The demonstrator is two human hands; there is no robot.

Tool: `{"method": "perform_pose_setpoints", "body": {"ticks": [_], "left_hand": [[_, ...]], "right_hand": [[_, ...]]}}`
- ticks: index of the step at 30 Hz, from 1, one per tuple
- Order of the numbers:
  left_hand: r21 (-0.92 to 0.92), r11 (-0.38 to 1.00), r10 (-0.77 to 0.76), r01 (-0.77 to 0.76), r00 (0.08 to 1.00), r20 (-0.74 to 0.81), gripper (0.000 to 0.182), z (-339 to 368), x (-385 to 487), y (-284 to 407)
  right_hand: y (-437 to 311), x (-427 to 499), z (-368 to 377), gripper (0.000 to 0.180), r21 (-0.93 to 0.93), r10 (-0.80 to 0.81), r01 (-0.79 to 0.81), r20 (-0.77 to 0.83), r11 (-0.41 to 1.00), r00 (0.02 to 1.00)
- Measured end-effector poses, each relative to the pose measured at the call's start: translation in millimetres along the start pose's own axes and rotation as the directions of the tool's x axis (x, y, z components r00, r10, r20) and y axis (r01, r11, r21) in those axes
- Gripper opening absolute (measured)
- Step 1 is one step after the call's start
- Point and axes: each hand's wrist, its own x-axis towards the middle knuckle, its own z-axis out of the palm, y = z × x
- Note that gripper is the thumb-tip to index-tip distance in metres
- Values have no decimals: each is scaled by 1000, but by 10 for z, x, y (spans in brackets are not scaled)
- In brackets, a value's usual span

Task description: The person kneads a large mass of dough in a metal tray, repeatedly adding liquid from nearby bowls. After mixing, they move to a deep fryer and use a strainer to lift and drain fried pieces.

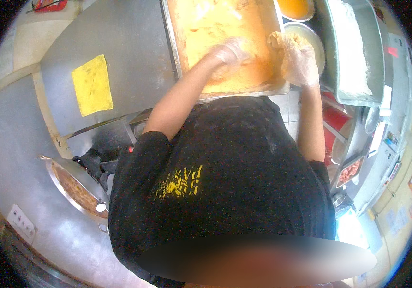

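Clear plastic gloves cover both hands. My left hand point(231, 54) is over a large metal-rimmed tray point(288, 88) with a yellow-orange layer in it; blur and glare hide whether its fingers hold anything. At the tray's right side, my right hand point(301, 63) grips a crumpled, tan, soft piece point(279, 39), perhaps coated food. That hand partly covers a round bowl point(320, 48) of pale contents. Behind this bowl stands another bowl point(294, 9) with orange liquid. Further right is a deep greenish tub point(359, 100) holding white powder.
A yellow cloth point(93, 85) lies on the metal worktop point(134, 54) left of the large tray. Behind me at the left is a round pan point(72, 190) with brown contents. A small tray of pinkish food point(350, 173) stands at the right, near shelving.
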Motion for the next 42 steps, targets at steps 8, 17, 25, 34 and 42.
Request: {"method": "perform_pose_setpoints", "body": {"ticks": [8, 17, 25, 34, 42], "left_hand": [[474, 869, -64, 141, 982, -175, 37, -562, -97, -389], [111, 975, -148, 195, 930, -337, 35, -315, -179, 22], [-382, 913, -78, -145, 855, -513, 35, -411, 197, -646], [-795, 606, -402, 22, 870, -284, 37, -545, -137, -407], [-353, 927, -109, -128, 808, -579, 32, -718, -268, 247]], "right_hand": [[-166, 63, 239, 28, -236, 60, -41, 75, 971, 995], [-108, 96, 282, 33, -378, 60, 1, 151, 926, 987], [67, 192, 406, 37, -643, -102, 382, 428, 664, 898], [88, 333, 523, 36, -630, 106, 244, 465, 737, 879], [-86, 577, 681, 35, -612, -90, 323, 380, 722, 921]]}}
